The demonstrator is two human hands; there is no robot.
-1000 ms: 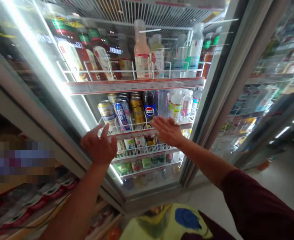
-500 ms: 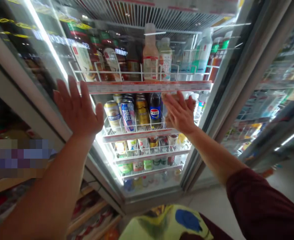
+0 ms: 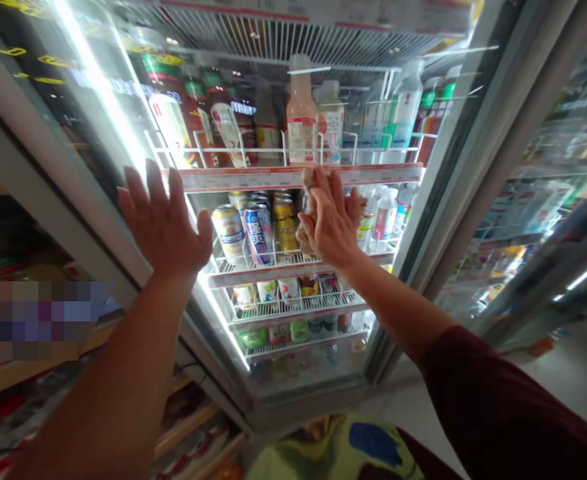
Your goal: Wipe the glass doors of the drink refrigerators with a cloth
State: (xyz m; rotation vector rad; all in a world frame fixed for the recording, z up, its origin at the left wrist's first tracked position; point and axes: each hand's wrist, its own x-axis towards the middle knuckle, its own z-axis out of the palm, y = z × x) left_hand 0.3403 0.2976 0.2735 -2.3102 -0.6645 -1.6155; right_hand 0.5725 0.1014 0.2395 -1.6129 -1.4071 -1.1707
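A lit drinks cooler (image 3: 253,393) stands in front of me with its glass door (image 3: 63,153) swung open to the left. My left hand (image 3: 166,223) is spread flat against the inner edge of that door, fingers apart. My right hand (image 3: 329,217) reaches into the cooler at the middle shelf (image 3: 253,273), fingers stretched upward, in front of the dark cola bottle, which it hides. Beside it stand beer cans (image 3: 259,230) to the left and pale small bottles (image 3: 386,213) to the right. Neither hand holds anything.
The upper shelf (image 3: 293,177) carries tall bottles, among them a pink one (image 3: 300,110) and red-labelled ones (image 3: 223,127). Lower wire racks (image 3: 293,303) hold small cups and cans. A second glass-fronted cooler (image 3: 533,200) stands to the right. Store shelves with packets (image 3: 33,407) are at the left.
My left hand rose from the middle shelf's edge to the door and spread flat. My right hand lifted and slid left, now covering the cola bottle.
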